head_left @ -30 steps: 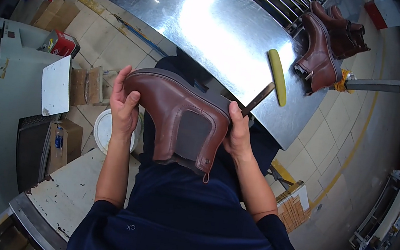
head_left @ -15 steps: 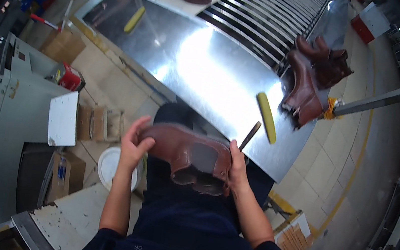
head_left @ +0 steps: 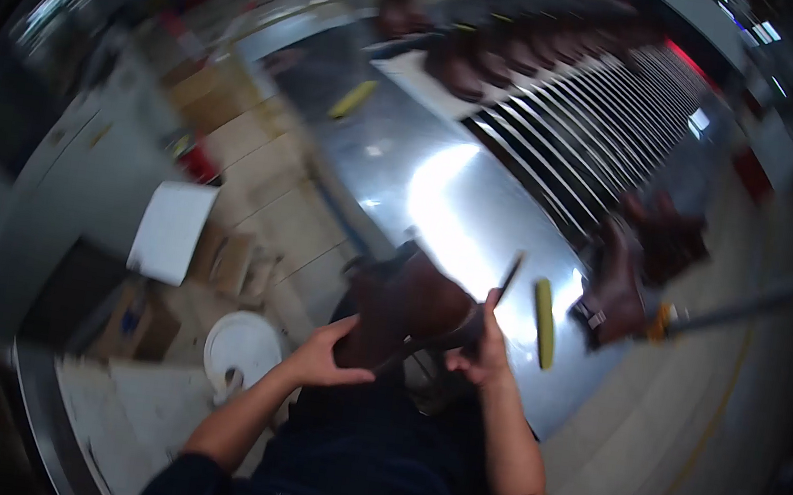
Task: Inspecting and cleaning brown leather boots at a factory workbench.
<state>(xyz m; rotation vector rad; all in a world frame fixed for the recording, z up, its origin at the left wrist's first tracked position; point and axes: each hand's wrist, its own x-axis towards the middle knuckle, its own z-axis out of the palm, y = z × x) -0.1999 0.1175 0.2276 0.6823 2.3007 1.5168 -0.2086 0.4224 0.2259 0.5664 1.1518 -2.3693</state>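
Brown leather boot (head_left: 405, 311) sits between both hands over the lap, at the near edge of the shiny metal desk (head_left: 407, 164). Left hand (head_left: 327, 359) fingers wrap its lower side; right hand (head_left: 480, 351) fingers close on its other side, beside a yellow brush (head_left: 543, 322)

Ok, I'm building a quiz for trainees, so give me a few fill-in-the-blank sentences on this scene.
1. Both hands hold a brown ____.
2. The left hand grips it from the side, and the right hand also holds a thin ____.
3. On the metal table, right of the right hand, lies a long ____ bar.

Missing words: boot; stick; yellow
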